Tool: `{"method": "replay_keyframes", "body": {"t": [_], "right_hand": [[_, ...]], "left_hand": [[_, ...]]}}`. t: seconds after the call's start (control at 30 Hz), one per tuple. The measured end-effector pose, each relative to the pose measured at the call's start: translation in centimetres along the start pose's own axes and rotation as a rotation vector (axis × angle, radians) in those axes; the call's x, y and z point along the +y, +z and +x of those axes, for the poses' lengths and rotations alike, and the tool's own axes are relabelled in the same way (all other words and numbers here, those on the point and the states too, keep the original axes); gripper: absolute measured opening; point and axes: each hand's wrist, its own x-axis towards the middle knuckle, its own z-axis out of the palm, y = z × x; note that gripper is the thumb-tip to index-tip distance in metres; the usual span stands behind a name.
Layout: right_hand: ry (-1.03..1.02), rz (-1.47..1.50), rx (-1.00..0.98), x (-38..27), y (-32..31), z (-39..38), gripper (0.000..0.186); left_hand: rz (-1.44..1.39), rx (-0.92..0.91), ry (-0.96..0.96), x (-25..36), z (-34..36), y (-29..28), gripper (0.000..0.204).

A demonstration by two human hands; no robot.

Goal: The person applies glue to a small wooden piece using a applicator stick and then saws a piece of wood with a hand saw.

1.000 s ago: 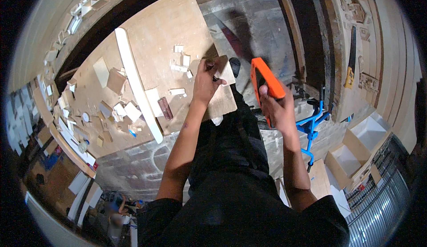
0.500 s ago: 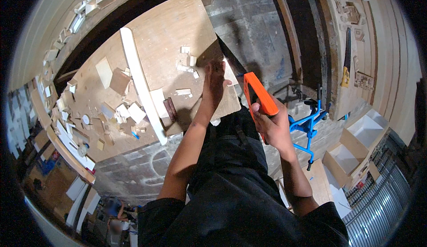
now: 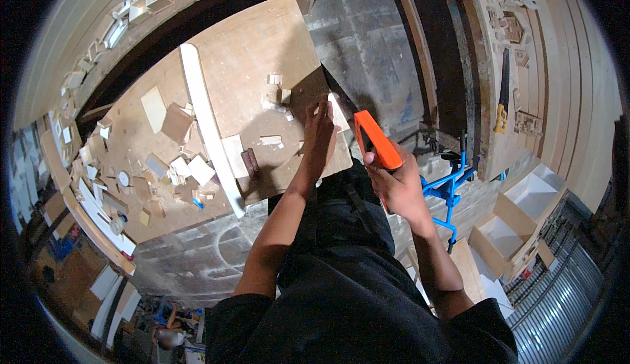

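Observation:
My right hand (image 3: pixel 400 190) is closed round an orange hacksaw (image 3: pixel 377 140), whose frame points away from me past the right edge of the wooden table (image 3: pixel 246 20). My left hand (image 3: pixel 320 134) lies on the table near that edge, fingers stretched forward and thumb out to the side. Its fingertips are beside a small white strip (image 3: pixel 338 109) at the edge; whether they press on it I cannot tell. Left of this hand lie small wood offcuts (image 3: pixel 285 95) and a dark brown block (image 3: pixel 250 164).
A long white board (image 3: pixel 207 115) lies across the table, with scattered scraps (image 3: pixel 200 169) to its left. At right are a blue metal stand (image 3: pixel 451 193), open wooden boxes (image 3: pixel 515 223) and a yellow-handled handsaw (image 3: pixel 503 101) on a bench. Another person (image 3: pixel 172 334) is far off at lower left.
My left hand's fingers have shifted slightly over the table edge. The hacksaw in my right hand has moved a little to the left. The whole view has shifted slightly.

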Motion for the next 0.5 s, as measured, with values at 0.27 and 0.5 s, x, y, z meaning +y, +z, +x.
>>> {"method": "replay_keyframes", "body": {"t": [0.27,0.5], "right_hand": [[0.029,-0.04,0.0,-0.3,0.2,0.1,0.03],[0.04,-0.03,0.008,-1.5,0.7,-0.4,0.029]], "left_hand": [[0.042,-0.104,-0.042,-0.1,0.2,-0.3,0.077],[0.036,-0.136,-0.043,-0.3,0.1,-0.2,0.074]]}}
